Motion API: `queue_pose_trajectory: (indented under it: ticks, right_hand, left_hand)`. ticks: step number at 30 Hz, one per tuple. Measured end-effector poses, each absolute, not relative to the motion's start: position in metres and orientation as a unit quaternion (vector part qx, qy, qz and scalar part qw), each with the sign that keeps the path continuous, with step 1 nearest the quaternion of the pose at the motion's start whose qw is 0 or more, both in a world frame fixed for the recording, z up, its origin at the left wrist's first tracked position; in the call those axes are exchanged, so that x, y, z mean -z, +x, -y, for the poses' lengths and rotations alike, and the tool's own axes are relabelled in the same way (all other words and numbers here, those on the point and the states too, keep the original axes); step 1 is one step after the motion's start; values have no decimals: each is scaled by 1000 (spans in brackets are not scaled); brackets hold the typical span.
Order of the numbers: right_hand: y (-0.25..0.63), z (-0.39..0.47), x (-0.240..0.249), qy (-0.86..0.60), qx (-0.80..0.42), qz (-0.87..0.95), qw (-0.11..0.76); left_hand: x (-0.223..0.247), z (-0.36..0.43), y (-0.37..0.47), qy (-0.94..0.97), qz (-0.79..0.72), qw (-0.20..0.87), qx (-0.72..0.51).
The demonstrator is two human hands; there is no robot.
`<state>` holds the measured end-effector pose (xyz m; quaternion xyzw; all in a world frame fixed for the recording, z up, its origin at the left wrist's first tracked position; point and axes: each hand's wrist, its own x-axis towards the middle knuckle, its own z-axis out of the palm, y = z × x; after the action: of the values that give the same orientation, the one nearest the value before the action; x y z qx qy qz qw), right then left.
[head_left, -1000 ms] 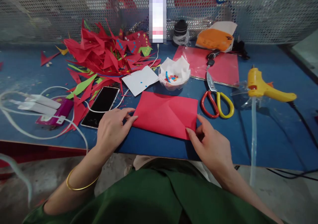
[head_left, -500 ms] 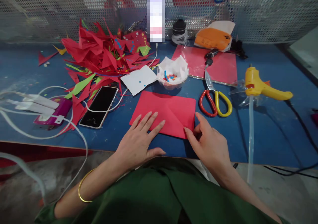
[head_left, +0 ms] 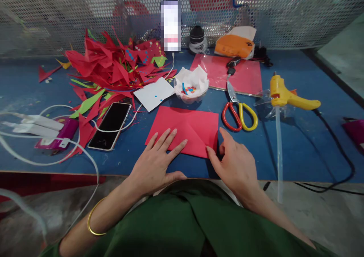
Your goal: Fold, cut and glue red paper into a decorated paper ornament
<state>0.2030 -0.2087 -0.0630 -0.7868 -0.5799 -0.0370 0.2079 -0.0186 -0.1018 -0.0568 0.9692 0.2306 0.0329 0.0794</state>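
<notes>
A folded red paper sheet (head_left: 189, 128) lies flat on the blue table (head_left: 298, 143) in front of me. My left hand (head_left: 156, 162) rests palm down with spread fingers on the sheet's near left part. My right hand (head_left: 236, 166) touches the sheet's near right corner with thumb and forefinger. Neither hand lifts the paper.
Red-and-yellow scissors (head_left: 238, 111) lie right of the sheet, a yellow glue gun (head_left: 287, 97) further right with its cord. A heap of red paper scraps (head_left: 113, 65), a black phone (head_left: 109, 126), white cables (head_left: 42, 122), a small bowl of bits (head_left: 190, 88) and a pink sheet (head_left: 227, 74) lie behind.
My left hand has moved from the sheet's left corner onto its near surface and now lies flat there. My right hand stays at the right corner. The view has shifted slightly.
</notes>
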Motion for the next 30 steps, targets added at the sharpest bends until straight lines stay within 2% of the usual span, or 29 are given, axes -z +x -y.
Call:
queue_pose_trajectory:
  ticks: [3,7,12,19,23,26,30]
  right_hand:
    - [205,209,59,-717,81,658,214]
    - [206,207,62,-600,25,783,160]
    - [207,205,68,-601,-16,788,133]
    - [228,215,62,-562,67,816,117]
    - [232,217,62,-547,120,817,142]
    - [223,217,62,-539,144,813,168]
    - [200,218,61,-503,141,828,203]
  left_hand:
    - [58,102,-19,969,-234,77,-34]
    - [58,102,-19,968,-237,78,-25]
    - [55,100,-20,970,-229,79,-15]
    - [56,91,-45,969,-242,49,-18]
    - [57,91,-63,948,-313,-6,-53]
    - [53,97,-62,927,-350,-61,-123]
    - [53,105,-50,948,-244,-55,-198]
